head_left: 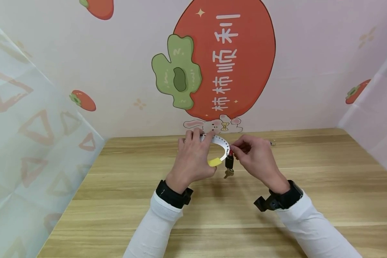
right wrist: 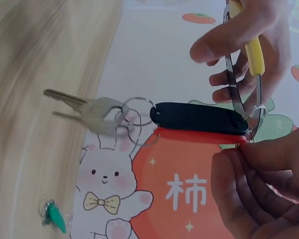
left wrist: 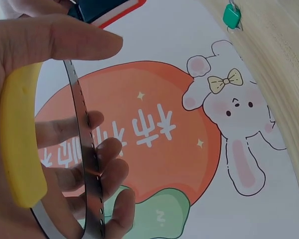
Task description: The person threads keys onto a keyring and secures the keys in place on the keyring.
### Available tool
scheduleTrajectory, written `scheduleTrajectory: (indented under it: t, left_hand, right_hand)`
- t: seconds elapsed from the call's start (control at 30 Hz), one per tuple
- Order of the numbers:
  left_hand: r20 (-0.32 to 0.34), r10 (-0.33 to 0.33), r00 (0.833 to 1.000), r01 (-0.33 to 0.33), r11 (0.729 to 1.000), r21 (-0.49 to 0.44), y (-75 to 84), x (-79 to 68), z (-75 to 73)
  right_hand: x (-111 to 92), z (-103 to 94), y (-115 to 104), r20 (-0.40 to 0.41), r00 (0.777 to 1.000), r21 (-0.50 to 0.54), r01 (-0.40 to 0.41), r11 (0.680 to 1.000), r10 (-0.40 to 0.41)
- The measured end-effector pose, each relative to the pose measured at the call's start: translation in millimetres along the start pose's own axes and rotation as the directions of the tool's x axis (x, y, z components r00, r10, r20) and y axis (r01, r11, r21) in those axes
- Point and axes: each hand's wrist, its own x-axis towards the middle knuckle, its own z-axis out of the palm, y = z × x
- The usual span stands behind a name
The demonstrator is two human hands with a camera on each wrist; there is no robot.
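My left hand grips a curved, perforated metal band by its yellow handle, above the table in the head view. Black and red key tags hang at the band's right side; in the right wrist view the black tag lies along the red tag. Keys dangle on split rings at the tags' far end. A small ring sits around the band by the tags' near end. There, my right hand pinches the end of the red tag between thumb and fingers, partly hiding it.
A green-tagged key ring lies on the wooden table, near its back edge, to the right of my hands. A printed backdrop rises behind the table, with sheets on the left and right sides.
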Motion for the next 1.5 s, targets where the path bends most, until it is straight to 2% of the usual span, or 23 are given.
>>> scheduleTrajectory:
  t: [0.1, 0.2, 0.3, 0.5, 0.6, 0.7, 0.9, 1.2, 1.33, 1.5]
  left_hand:
    - [0.019, 0.017, 1.0, -0.017, 1.0, 0.017, -0.7, 0.1, -0.8]
    - [0.029, 0.026, 0.999, -0.027, 0.999, 0.022, -1.2, -0.2, -1.4]
    - [0.016, 0.023, 1.0, -0.023, 1.0, 0.007, -1.1, -0.6, -1.2]
    - [-0.013, -0.014, 1.0, 0.014, 0.999, -0.036, 1.4, -0.7, -0.5]
    - [-0.016, -0.029, 0.999, 0.028, 0.999, -0.038, 3.1, -0.2, -0.4]
    - [-0.007, -0.033, 0.999, 0.033, 0.999, -0.036, 4.4, 0.2, -0.2]
    - [0.008, -0.009, 1.0, 0.009, 1.0, -0.02, 5.3, -0.4, 0.3]
    - [0.012, 0.004, 1.0, -0.003, 1.0, -0.025, 5.6, -0.7, -0.1]
    - [0.005, -0.012, 1.0, 0.013, 0.999, -0.04, 5.4, -0.8, 0.4]
    - [-0.006, -0.044, 0.999, 0.044, 0.998, -0.051, 6.0, -1.3, 0.5]
  right_hand:
    - [0.2, -1.4, 0.4, 0.014, 0.998, -0.042, 0.064, 0.997, -0.063]
    - [0.2, -2.8, 1.1, 0.032, 0.996, -0.06, 0.088, 0.994, -0.086]
    - [0.0, -3.3, 0.8, 0.039, 0.998, -0.022, 0.043, 0.999, -0.042]
    - [-1.1, -2.6, -2.7, 0.027, 0.993, 0.065, -0.113, 0.991, 0.111]
    - [-1.5, -1.9, -3.5, 0.012, 0.99, 0.068, -0.139, 0.988, 0.138]
    - [-2.2, -1.6, -3.2, -0.009, 0.994, 0.052, -0.105, 0.993, 0.105]
    - [-2.0, -2.8, 1.9, -0.01, 0.999, 0.007, 0.036, 0.999, -0.036]
    - [0.9, -8.5, 2.7, 0.065, 0.993, -0.065, 0.102, 0.993, -0.098]
    - [1.1, -7.2, 1.1, 0.059, 0.995, -0.092, 0.085, 0.992, -0.08]
    - [-0.9, -2.6, -3.4, -0.006, 1.0, -0.083, -0.019, 0.996, 0.018]
